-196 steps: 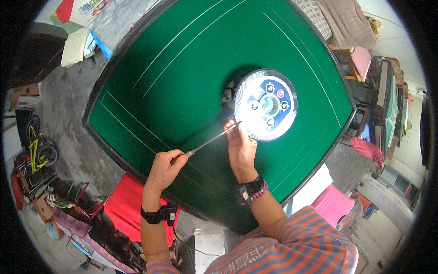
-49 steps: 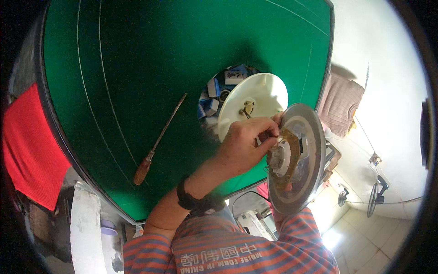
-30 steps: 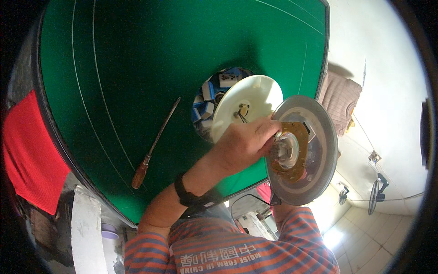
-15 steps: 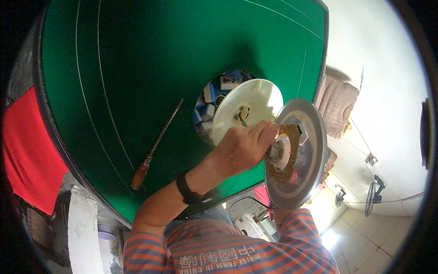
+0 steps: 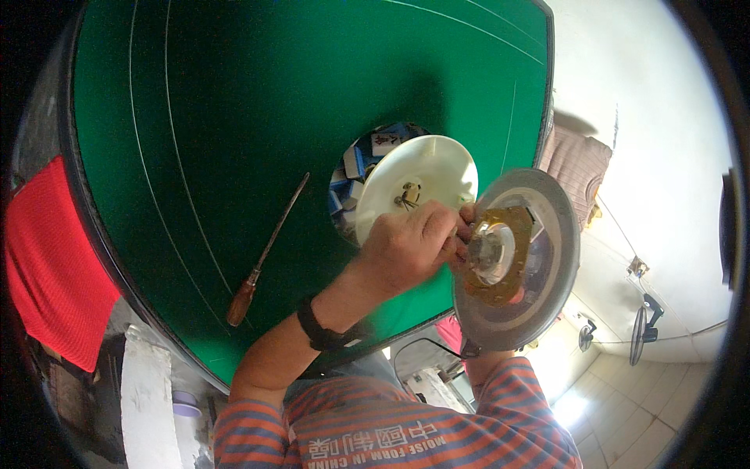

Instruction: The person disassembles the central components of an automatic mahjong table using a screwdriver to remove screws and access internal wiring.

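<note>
Disc [image 5: 551, 262]: round, grey-rimmed, held up at the near right side of the green table [image 5: 258, 102], tipped so I see its underside.
Circuit board [image 5: 497, 294]: amber, set mid-underside, a clear round piece at its centre.
Left hand [image 5: 414, 242]: bent and bunched at the board's left side; tips hard to read — cannot tell whether they close on anything.
Right hand: behind the disc, right forearm [image 5: 491, 364] rising to its lower rim; grip hidden, so cannot tell how wide. Fingertips show at the upper left rim, owner unclear.
Cream dish [image 5: 441, 166]: tilted, just left of the disc, partly over the round opening.
Wires [image 5: 405, 201]: thin, dark, running from the dish's middle towards my left hand; far ends hidden.
Tiles [image 5: 384, 143]: blue and white, jumbled in that opening.
Screwdriver [image 5: 244, 297]: brown handle, lying on the green felt, well apart from both hands.
Wire risk: drawing disc and dish apart could strain a joint; slack cannot be judged.
Board risk: sideways finger pressure might flex it or loosen a connection.
Disc risk: if the hidden hold is slight, a push from the left could twist it — it reaches past the table edge.
Opening risk: a small part fumbled here might drop among the tiles.
</note>
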The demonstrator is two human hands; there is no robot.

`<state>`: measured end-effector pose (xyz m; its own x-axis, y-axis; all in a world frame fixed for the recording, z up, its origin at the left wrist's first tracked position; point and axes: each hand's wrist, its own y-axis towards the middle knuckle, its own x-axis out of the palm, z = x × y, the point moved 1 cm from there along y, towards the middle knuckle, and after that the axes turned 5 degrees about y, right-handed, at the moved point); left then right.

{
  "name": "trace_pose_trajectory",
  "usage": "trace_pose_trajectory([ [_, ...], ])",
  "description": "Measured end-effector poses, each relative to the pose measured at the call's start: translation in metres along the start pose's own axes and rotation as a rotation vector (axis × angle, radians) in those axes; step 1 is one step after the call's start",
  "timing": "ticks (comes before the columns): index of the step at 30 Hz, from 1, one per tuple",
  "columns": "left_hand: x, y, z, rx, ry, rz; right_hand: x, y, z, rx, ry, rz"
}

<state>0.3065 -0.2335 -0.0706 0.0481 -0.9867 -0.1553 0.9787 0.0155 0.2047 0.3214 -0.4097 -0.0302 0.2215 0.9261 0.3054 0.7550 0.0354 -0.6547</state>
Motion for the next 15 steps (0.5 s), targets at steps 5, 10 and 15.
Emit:
trace_pose_trajectory([
  [5, -0.006, -0.002, 0.002, -0.040, 0.080, -0.089, -0.050, 0.006, -0.033, 0.143, 0.243, -0.267],
  [10, -0.035, -0.014, 0.014, 0.034, 0.320, 0.007, -0.100, 0.039, -0.069, -0.371, -0.422, 0.631],
  [15, -0.061, -0.035, 0.011, -0.359, 0.302, 0.116, -0.143, 0.100, -0.098, -0.513, -0.919, 0.875],
])
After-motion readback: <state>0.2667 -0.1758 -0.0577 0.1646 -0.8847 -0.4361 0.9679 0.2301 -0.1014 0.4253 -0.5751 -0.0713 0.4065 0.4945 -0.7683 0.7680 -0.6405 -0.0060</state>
